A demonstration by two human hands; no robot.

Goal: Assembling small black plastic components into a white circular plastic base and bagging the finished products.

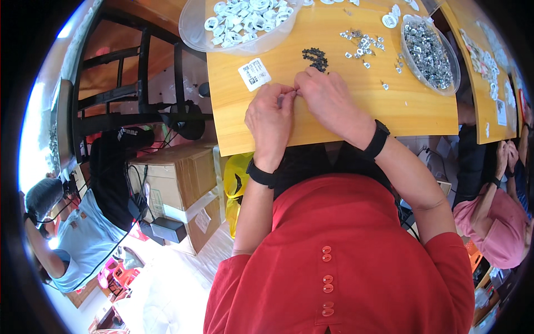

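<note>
Both my hands meet over the near part of the wooden table [345,114], fingertips pinched together. My left hand [271,111] has its thumb and forefinger closed on something too small to make out. From the other side, my right hand [328,100] pinches at the same spot; its fingers hide what is there. Just beyond the right hand lies a small pile of black parts [315,58]. A white printed label [255,74] rests flat on the table beyond the left hand. Loose small metal parts [364,44] are scattered farther right.
A clear tub [192,33] of white plastic parts [250,19] stands at the far left. Another clear tub [453,83] holds many metal parts [427,53] at the right. A cardboard box [189,172] and yellow bag [236,181] are below left. Other people sit at both sides.
</note>
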